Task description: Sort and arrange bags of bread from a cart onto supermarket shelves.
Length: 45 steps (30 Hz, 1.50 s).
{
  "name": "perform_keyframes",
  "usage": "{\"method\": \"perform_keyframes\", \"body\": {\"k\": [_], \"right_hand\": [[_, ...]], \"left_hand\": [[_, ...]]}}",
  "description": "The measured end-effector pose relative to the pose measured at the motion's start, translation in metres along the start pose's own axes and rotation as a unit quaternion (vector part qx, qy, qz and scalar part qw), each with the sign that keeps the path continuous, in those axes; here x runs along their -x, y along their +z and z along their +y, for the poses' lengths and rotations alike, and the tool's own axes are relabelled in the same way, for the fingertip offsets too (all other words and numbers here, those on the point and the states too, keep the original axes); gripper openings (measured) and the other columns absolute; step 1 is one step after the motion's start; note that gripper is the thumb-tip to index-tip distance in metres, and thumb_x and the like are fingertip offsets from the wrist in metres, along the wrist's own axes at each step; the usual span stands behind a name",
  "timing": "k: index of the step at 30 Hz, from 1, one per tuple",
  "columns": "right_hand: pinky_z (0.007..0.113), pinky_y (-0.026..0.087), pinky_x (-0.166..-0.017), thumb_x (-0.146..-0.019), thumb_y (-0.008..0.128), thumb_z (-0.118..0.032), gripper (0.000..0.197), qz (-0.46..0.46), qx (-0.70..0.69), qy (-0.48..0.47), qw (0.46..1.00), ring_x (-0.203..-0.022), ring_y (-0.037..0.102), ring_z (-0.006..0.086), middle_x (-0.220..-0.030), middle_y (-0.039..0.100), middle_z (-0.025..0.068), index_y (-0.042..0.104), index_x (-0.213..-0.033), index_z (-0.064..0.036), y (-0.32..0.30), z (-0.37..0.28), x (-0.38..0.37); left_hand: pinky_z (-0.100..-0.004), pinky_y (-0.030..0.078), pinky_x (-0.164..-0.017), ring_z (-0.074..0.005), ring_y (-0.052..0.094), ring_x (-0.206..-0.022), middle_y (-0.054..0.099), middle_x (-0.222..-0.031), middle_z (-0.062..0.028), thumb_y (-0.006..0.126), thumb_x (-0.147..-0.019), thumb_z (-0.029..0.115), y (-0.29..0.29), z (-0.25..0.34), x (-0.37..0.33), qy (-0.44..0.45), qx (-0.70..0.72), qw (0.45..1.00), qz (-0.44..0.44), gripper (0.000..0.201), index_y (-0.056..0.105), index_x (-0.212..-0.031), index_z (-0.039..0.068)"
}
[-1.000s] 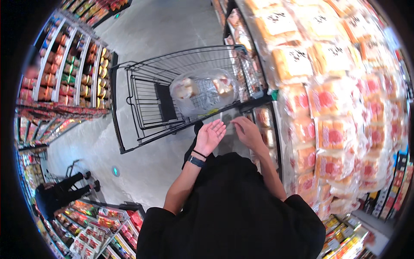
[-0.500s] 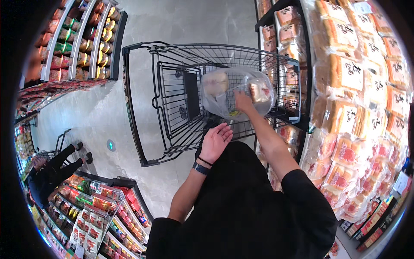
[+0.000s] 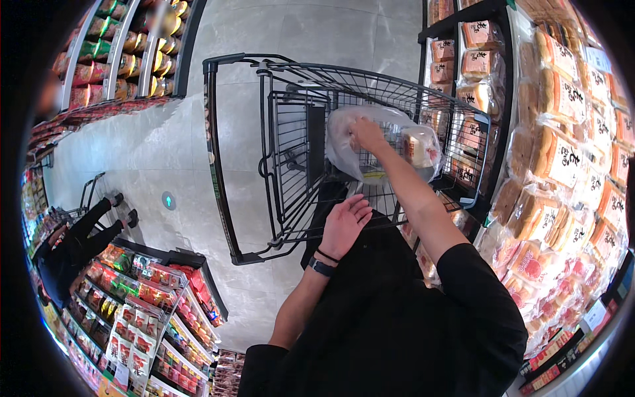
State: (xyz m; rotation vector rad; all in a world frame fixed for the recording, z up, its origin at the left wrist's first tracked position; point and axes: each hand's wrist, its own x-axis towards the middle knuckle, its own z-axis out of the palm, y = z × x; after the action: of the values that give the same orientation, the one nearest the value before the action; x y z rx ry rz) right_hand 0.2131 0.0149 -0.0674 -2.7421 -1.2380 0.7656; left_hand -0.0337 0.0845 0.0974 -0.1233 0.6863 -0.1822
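Note:
A black wire shopping cart (image 3: 209, 119) stands before me. In its basket lies a large translucent plastic bag (image 3: 340, 159), with a packaged loaf of bread (image 3: 418, 147) showing at its right side. My right hand (image 3: 367, 134) reaches into the basket at the bag's left part. Its fingers are curled on the thin plastic, and what lies under them is hard to make out. My left hand (image 3: 346, 225) hovers near the cart's near side, palm up, fingers spread, holding nothing. A dark band and a watch are on that wrist.
Shelves of packaged bread (image 3: 559, 155) rise close on the right, beside the cart's front end. A rack of packets (image 3: 142, 324) stands at lower left, and shelves of tubs (image 3: 126, 59) at upper left. Another person (image 3: 63, 264) with a cart is at far left.
My right hand has moved left within the basket, from between the two loaves to the bag's left part. The left loaf no longer shows clearly. My left hand stays open; the whole view has shifted.

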Motion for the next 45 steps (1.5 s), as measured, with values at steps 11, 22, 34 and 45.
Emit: {"method": "perform_keyframes", "body": {"k": [11, 22, 34, 45], "right_hand": [[0.042, 0.045, -0.092, -0.081, 0.068, -0.030, 0.022, 0.111, 0.088, -0.046, 0.989, -0.112, 0.059, 0.0277, -0.106, 0.066, 0.0101, 0.074, -0.094, -0.0137, 0.007, -0.010, 0.022], [0.046, 0.050, -0.086, -0.088, 0.065, -0.026, 0.023, 0.219, -0.106, 0.139, 0.960, -0.106, 0.063, 0.0307, -0.102, 0.066, 0.0086, 0.071, -0.107, -0.0157, 0.022, -0.003, 0.095], [0.039, 0.050, -0.076, -0.093, 0.066, -0.019, 0.023, 0.259, -0.389, 0.287, 0.836, -0.084, 0.065, 0.0334, -0.092, 0.064, 0.0184, 0.066, -0.104, 0.0014, -0.015, 0.017, 0.271], [0.026, 0.044, -0.097, -0.099, 0.057, -0.011, 0.028, 0.372, -0.749, 0.142, 0.529, -0.106, 0.061, 0.0101, -0.115, 0.069, 0.0039, 0.063, -0.122, 0.0044, -0.072, 0.004, 0.496]], "left_hand": [[-0.0402, 0.044, -0.105, -0.0263, 0.060, -0.113, 0.064, -0.119, -0.0129, 0.042, -0.104, 0.029, 0.003, 0.007, -0.017, -0.026, -0.053, 0.998, -0.002, 0.040, 0.055, -0.128, 0.000], [-0.0398, 0.044, -0.104, -0.0260, 0.060, -0.113, 0.064, -0.118, -0.0123, 0.046, -0.102, 0.030, -0.011, -0.005, -0.004, -0.058, -0.092, 0.994, 0.006, 0.039, 0.057, -0.125, 0.001], [-0.0408, 0.048, -0.100, -0.0267, 0.061, -0.107, 0.065, -0.112, -0.0128, 0.049, -0.099, 0.023, -0.016, -0.034, -0.023, -0.128, -0.136, 0.982, 0.008, 0.032, 0.058, -0.119, -0.001], [-0.0422, 0.044, -0.105, -0.0261, 0.058, -0.113, 0.060, -0.119, -0.0117, 0.046, -0.098, 0.027, -0.007, -0.110, -0.008, -0.045, -0.298, 0.953, 0.018, 0.040, 0.054, -0.126, 0.000]]}}
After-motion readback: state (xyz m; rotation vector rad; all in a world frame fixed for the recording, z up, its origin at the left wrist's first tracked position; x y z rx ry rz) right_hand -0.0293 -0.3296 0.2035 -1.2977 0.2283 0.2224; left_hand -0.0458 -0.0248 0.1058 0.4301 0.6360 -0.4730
